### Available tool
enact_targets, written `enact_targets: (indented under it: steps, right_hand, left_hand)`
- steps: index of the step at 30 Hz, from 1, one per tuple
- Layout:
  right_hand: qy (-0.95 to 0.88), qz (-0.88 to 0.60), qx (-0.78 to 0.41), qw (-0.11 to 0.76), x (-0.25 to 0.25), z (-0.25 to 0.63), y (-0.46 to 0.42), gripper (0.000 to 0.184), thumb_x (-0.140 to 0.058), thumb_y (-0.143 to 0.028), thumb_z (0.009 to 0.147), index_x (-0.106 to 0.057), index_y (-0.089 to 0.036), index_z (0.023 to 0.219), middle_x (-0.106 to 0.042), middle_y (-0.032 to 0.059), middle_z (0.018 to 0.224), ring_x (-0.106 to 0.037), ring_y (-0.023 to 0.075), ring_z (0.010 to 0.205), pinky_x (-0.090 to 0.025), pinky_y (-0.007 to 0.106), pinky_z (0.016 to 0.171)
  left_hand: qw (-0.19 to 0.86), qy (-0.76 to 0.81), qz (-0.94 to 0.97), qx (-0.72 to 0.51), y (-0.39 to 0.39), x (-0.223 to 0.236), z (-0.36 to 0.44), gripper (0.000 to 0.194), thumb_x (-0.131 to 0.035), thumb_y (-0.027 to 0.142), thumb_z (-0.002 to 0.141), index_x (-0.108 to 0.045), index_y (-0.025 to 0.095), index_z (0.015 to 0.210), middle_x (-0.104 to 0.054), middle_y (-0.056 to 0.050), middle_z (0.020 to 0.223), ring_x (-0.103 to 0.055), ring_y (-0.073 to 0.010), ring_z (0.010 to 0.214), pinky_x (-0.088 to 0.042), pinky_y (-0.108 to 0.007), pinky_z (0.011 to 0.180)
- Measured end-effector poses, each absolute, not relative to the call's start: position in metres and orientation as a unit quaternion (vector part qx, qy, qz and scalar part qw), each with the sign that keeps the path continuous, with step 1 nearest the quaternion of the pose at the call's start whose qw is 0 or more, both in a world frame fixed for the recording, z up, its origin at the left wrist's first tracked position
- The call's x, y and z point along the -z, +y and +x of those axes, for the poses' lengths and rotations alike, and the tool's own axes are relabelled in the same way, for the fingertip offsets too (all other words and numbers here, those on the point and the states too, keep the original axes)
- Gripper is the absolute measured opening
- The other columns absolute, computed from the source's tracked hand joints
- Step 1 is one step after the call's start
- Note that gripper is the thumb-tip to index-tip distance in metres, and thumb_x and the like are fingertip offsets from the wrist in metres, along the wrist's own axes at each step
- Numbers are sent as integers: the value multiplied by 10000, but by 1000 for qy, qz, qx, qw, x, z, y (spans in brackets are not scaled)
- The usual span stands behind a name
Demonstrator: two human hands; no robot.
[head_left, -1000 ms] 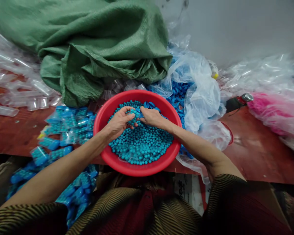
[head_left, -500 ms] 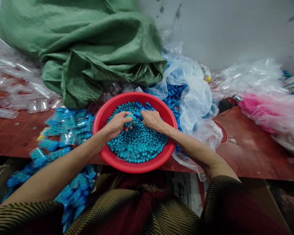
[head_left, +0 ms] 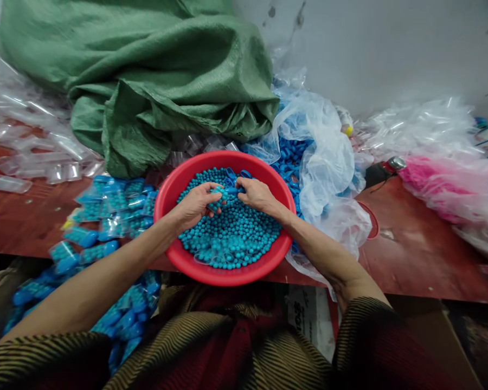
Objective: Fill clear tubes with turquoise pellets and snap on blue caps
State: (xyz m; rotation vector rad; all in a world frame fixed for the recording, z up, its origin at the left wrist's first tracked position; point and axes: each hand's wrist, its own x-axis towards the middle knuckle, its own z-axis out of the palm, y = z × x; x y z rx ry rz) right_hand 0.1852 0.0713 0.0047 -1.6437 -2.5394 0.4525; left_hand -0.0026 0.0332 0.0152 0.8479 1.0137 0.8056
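Both hands are over a red plastic basin (head_left: 284,249) holding a heap of small turquoise balls (head_left: 231,238). My left hand (head_left: 197,205) is closed around a clear plastic container (head_left: 217,201) filled with the same balls. Pinched in my right hand (head_left: 255,193) is a blue cap (head_left: 233,190), which meets the mouth of the container; whether it is seated cannot be made out. A few more blue caps (head_left: 244,174) lie on the balls at the basin's far side, partly behind my right hand.
Filled, blue-capped containers (head_left: 117,203) are piled left of the basin and below the table edge. Behind stands a green sack (head_left: 179,81). Clear empty containers (head_left: 57,157) lie far left. A translucent bag (head_left: 325,162) with blue caps and a pink bundle (head_left: 435,184) are right.
My right hand has turned slightly and brought the blue cap against the container's mouth. The left hand stays nearly in place, still around the container.
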Motion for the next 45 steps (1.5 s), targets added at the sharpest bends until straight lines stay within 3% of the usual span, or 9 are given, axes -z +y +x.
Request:
enact_targets:
  steps: [4,8,13,22,28,32,36,38,45]
  right_hand:
    - [-810,-534,-193,146,-4,185,72,496,-494,-204,756,-473,-207,1251,-646,35,1059,-605,193,880,-441,311,790]
    - [-792,-493,-266,245,-5,186,75,371,-494,-235,786,-540,-166,1148,-639,42,1049,-588,161,938,-429,282,856]
    - [-794,-483,-281,242,-6,187,76,247,-541,-258,761,-591,-157,980,-630,39,914,-574,165,867,-434,301,828]
    - [-700,-419,-516,261,-13,189,73,362,-486,-304,822,-534,-174,1157,-620,22,898,-588,126,744,-481,277,726]
    - [-803,-479,-253,249,-21,188,61,322,-498,-213,811,-558,-146,1120,-598,99,1102,-544,202,1025,-415,342,922]
    - [-859,-474,-147,124,-32,177,50,388,-369,-154,874,-488,-161,1243,-568,124,1147,-550,228,1013,-434,341,856]
    - [-896,-423,-127,45,-30,177,44,506,-296,-104,888,-376,-199,1378,-571,122,1133,-569,218,957,-456,331,806]
    - [-899,-402,-159,62,-24,184,42,531,-326,-113,884,-338,-180,1410,-574,124,1137,-572,209,964,-462,339,830]
    - [-836,-432,-247,229,-23,194,47,464,-469,-171,845,-486,-165,1309,-600,91,1221,-562,207,1098,-414,365,978]
  left_hand:
    - [716,452,378,-374,33,-18,-4,309,-686,207,696,-514,162,949,-616,-3,682,-579,-111,469,-369,-172,356]
    - [708,443,385,-393,32,-16,-6,338,-703,220,687,-513,162,960,-623,-5,693,-583,-109,475,-375,-172,356]
    - [701,444,389,-400,33,-12,-6,377,-731,251,659,-521,161,959,-601,16,697,-575,-103,454,-356,-172,334]
    - [676,443,427,-406,32,-14,-4,396,-735,250,644,-526,161,968,-595,22,737,-561,-84,472,-363,-173,352]
    - [659,443,455,-402,31,-12,-3,399,-703,259,668,-517,167,1009,-573,29,710,-558,-88,485,-346,-168,346]
    - [651,460,464,-387,31,-12,-2,387,-685,246,686,-514,172,1025,-550,42,683,-548,-86,462,-331,-172,342]
    - [640,481,458,-387,30,-16,-2,356,-679,240,685,-522,168,996,-543,46,679,-515,-66,422,-299,-172,331]
    - [642,483,450,-389,29,-18,-3,356,-684,244,679,-523,167,986,-538,48,674,-507,-64,411,-289,-173,325]
    - [638,486,472,-367,31,-19,-2,358,-674,239,688,-519,169,1003,-571,38,696,-510,-62,424,-301,-167,331]
